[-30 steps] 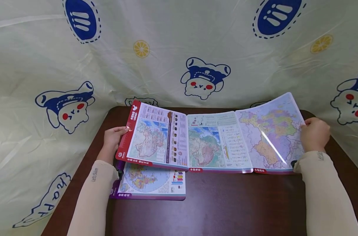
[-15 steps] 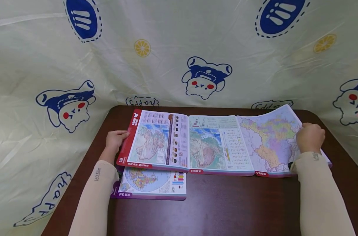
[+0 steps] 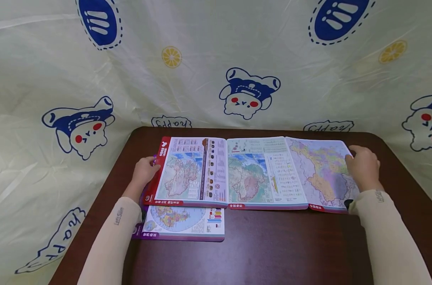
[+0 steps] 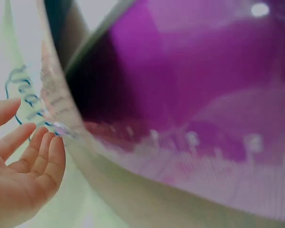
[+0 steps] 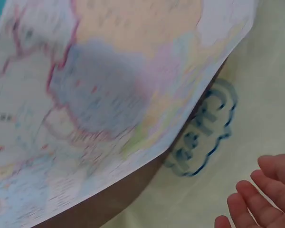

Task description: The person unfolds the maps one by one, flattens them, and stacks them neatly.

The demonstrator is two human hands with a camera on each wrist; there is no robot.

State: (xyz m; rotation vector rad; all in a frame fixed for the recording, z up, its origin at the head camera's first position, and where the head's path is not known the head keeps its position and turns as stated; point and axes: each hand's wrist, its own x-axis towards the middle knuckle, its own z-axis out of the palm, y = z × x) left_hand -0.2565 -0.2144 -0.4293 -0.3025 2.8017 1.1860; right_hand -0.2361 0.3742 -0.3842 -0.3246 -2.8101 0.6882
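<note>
Spread across the table's back half is a three-panel folding map (image 3: 251,174) with a red left border. Its left panel overlaps a second map (image 3: 184,217) with a purple border, whose front strip shows below. My left hand (image 3: 144,172) is at the red border, thumb right at the edge; in the left wrist view that hand (image 4: 31,175) has relaxed fingers beside a blurred purple surface (image 4: 180,71). Near the right panel's outer edge is my right hand (image 3: 365,168). The right wrist view shows this hand (image 5: 263,204) with loose fingers, apart from the map panel (image 5: 99,85).
The dark brown table (image 3: 273,249) has rounded back corners. A pale curtain (image 3: 198,91) printed with blue cartoon figures hangs behind it and along its left side. Both arms, in cream sleeves (image 3: 390,233), come in from the front.
The right panel has come down from a raised tilt, and the left panel sits lower. My right hand has let go of its panel's edge. My left hand has shifted slightly right.
</note>
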